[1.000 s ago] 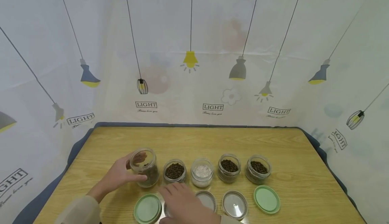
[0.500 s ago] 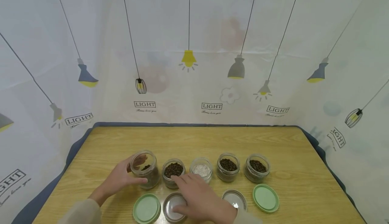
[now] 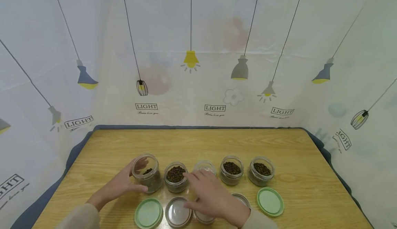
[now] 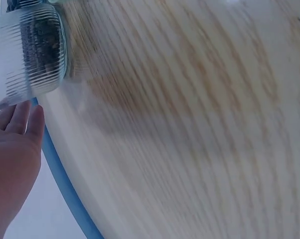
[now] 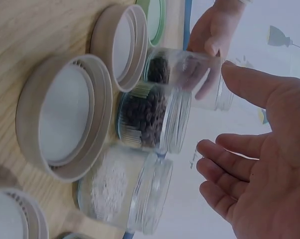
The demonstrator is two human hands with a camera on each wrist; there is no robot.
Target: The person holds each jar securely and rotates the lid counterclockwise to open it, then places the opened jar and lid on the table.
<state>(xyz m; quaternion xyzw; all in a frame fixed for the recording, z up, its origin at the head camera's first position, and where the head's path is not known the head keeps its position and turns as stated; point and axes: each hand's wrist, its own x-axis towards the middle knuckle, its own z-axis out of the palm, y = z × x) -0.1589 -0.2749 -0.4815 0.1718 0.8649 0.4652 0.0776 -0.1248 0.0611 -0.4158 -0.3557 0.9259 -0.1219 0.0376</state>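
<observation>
My left hand (image 3: 119, 184) holds the tall glass jar (image 3: 152, 180) at the left end of a row, thumb in front and fingers behind; dark beans lie low in it. My right hand (image 3: 214, 194) hovers with fingers loosely extended, nothing in them. It partly covers the jar of white grains (image 3: 205, 166) and a grey-rimmed lid (image 3: 203, 218) in the head view. Left of it stands a jar of brown beans (image 3: 175, 175). In the right wrist view, the right palm (image 5: 274, 149) faces the open jar mouths, apart from them.
Two more bean jars (image 3: 232, 169) stand at the right of the row. In front lie a green lid (image 3: 149, 213) at left, grey-rimmed lids (image 3: 178, 212) in between, and another green lid (image 3: 270, 202) at right. A printed curtain (image 3: 186, 94) encloses the wooden table (image 3: 198, 142).
My right hand has moved right, from the second lid from the left to over the third lid and the white-grain jar, uncovering the second lid. My left hand stays at the tall jar.
</observation>
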